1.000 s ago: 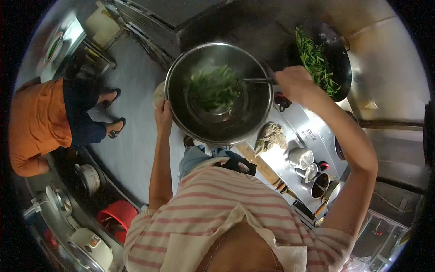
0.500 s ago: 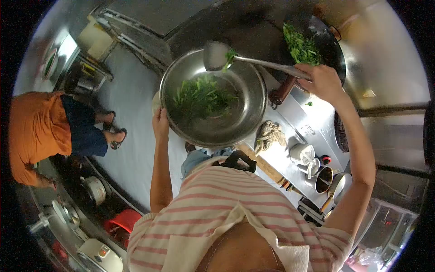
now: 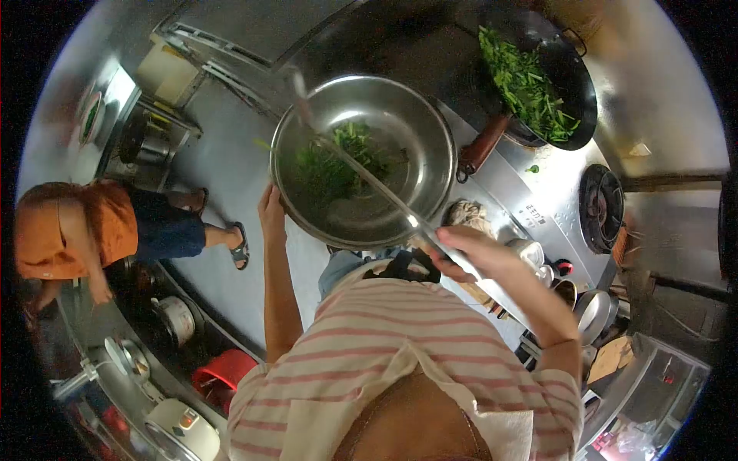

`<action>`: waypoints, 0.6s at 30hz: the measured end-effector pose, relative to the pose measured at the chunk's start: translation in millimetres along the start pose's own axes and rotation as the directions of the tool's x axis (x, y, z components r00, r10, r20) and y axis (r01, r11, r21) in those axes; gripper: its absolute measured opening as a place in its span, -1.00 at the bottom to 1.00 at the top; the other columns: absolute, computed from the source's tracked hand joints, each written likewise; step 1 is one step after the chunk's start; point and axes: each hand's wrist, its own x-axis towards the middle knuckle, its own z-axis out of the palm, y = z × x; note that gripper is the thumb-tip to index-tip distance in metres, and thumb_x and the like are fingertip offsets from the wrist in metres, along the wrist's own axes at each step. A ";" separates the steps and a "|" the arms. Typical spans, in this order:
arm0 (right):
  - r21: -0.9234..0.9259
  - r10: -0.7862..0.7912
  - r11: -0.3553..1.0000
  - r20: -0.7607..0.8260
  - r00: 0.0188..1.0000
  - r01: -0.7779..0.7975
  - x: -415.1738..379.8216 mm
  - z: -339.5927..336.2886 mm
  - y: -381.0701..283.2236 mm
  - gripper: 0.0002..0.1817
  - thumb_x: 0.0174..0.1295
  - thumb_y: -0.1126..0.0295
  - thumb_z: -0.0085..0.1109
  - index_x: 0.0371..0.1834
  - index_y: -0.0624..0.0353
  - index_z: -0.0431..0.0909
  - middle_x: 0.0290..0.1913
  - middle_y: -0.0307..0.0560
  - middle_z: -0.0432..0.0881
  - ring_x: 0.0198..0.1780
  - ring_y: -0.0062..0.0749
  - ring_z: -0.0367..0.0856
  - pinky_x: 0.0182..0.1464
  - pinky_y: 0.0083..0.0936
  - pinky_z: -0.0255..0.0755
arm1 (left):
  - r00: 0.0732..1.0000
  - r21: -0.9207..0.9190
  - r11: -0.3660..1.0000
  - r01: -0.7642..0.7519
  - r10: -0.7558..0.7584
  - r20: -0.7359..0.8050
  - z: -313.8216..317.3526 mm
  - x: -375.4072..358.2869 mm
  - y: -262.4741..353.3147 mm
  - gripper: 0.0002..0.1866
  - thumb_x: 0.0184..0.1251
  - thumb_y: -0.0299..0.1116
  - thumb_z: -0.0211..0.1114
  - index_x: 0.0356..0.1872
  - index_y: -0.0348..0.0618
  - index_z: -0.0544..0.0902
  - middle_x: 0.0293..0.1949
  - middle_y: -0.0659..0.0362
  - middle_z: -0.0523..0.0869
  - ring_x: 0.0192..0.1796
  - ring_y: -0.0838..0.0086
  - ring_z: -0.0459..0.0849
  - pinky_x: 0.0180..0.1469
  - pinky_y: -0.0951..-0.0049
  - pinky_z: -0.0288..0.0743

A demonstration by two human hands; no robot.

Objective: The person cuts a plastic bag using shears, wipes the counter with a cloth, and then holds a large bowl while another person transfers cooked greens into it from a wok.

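Note:
My left hand [image 3: 272, 213] grips the left rim of a large stainless steel bowl [image 3: 424, 131] held in front of my body. Chopped green vegetables [image 3: 350, 154] lie inside the bowl. My right hand [image 3: 475, 252] is wrapped around the handle of a metal wok spatula [image 3: 377, 183]. The spatula crosses over the bowl, and its motion-blurred blade end is at the upper left rim. To the right, more chopped greens [image 3: 530, 84] sit in a black wok [image 3: 586, 104] with a wooden handle [image 3: 486, 150].
A person in an orange shirt [image 3: 84, 234] stands at the left counter. A burner [image 3: 602, 206], a crumpled cloth [image 3: 469, 215] and several pots are on the steel counter [image 3: 550, 192] at right. A red basin [image 3: 224, 370] and a rice cooker [image 3: 181, 430] stand at lower left.
My right hand has moved down and left, away from the wok, and the spatula blade swung to the bowl's upper left rim. The person in orange has shifted position.

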 end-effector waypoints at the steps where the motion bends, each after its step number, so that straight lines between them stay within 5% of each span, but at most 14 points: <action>1: 0.141 0.069 0.987 0.025 0.997 -0.071 21.1 -8.0 16.5 -0.48 0.15 -0.19 -0.15 -0.39 0.11 0.38 -0.81 -0.29 0.22 -0.84 -0.66 0.08 -0.76 -0.67 0.07 | 0.999 -0.046 0.998 0.038 -0.037 0.025 0.0 -3.5 6.5 -0.62 0.28 -0.23 0.01 0.02 -0.26 0.45 -0.16 0.22 0.54 -0.17 0.54 0.48 -0.16 0.52 0.37; 4: 0.405 0.171 0.888 0.152 0.973 -0.220 81.0 -33.0 57.8 -0.47 0.15 -0.22 -0.21 -0.38 0.06 0.39 -0.84 -0.32 0.16 -0.87 -0.65 0.02 -0.80 -0.64 -0.01 | 0.995 -0.101 0.990 0.094 -0.089 0.050 -4.2 -8.9 7.6 -0.63 0.26 -0.19 0.06 -0.01 -0.20 0.48 -0.20 0.26 0.55 -0.21 0.56 0.48 -0.20 0.51 0.37; 6: 0.528 0.050 0.817 0.336 0.940 -0.232 96.5 -35.7 63.6 -0.47 0.17 -0.23 -0.27 -0.40 0.03 0.38 -0.85 -0.34 0.11 -0.86 -0.65 0.02 -0.83 -0.67 -0.11 | 0.993 -0.103 0.989 0.110 -0.104 0.062 -3.7 -9.0 13.1 -0.63 0.26 -0.18 0.05 0.00 -0.17 0.49 -0.19 0.27 0.55 -0.22 0.55 0.48 -0.18 0.49 0.37; 9: 0.418 -0.049 0.906 0.277 0.960 -0.074 77.5 -28.4 55.9 -0.47 0.20 -0.22 -0.35 -0.41 0.02 0.36 -0.84 -0.36 0.06 -0.84 -0.67 0.01 -0.84 -0.69 -0.19 | 0.983 -0.101 0.978 0.185 -0.182 0.033 0.9 -11.0 16.8 -0.60 0.30 -0.17 -0.04 0.04 -0.19 0.44 -0.25 0.25 0.53 -0.26 0.56 0.47 -0.24 0.52 0.39; 14: 0.454 -0.051 0.891 0.148 0.988 -0.022 46.9 3.9 28.4 -0.45 0.22 -0.19 -0.35 -0.39 0.11 0.36 -0.84 -0.36 0.08 -0.88 -0.70 -0.08 -0.87 -0.71 -0.14 | 0.987 -0.032 0.986 0.162 -0.162 0.007 2.1 -7.9 13.0 -0.61 0.27 -0.18 0.00 0.04 -0.17 0.43 -0.26 0.28 0.53 -0.26 0.59 0.46 -0.26 0.55 0.37; 15: 0.313 -0.122 0.944 0.033 0.992 0.106 35.0 7.9 19.1 -0.46 0.22 -0.16 -0.31 -0.34 0.14 0.38 -0.84 -0.36 0.08 -0.89 -0.70 -0.05 -0.87 -0.71 -0.11 | 0.994 0.025 0.994 0.105 -0.105 0.027 -0.6 -7.5 10.6 -0.58 0.24 -0.16 0.04 0.06 -0.16 0.42 -0.24 0.24 0.53 -0.26 0.57 0.47 -0.25 0.55 0.37; 18: -0.119 -0.394 0.918 -0.195 0.898 0.377 -18.0 -1.3 -13.4 -0.53 0.26 -0.03 -0.21 -0.06 0.15 0.37 -0.75 -0.34 0.19 -0.80 -0.70 0.10 -0.78 -0.74 0.00 | 0.965 0.071 0.967 0.245 -0.236 -0.113 -0.9 4.7 5.6 -0.49 0.21 -0.10 0.12 0.13 -0.14 0.35 -0.04 0.15 0.48 -0.12 0.40 0.47 -0.12 0.38 0.36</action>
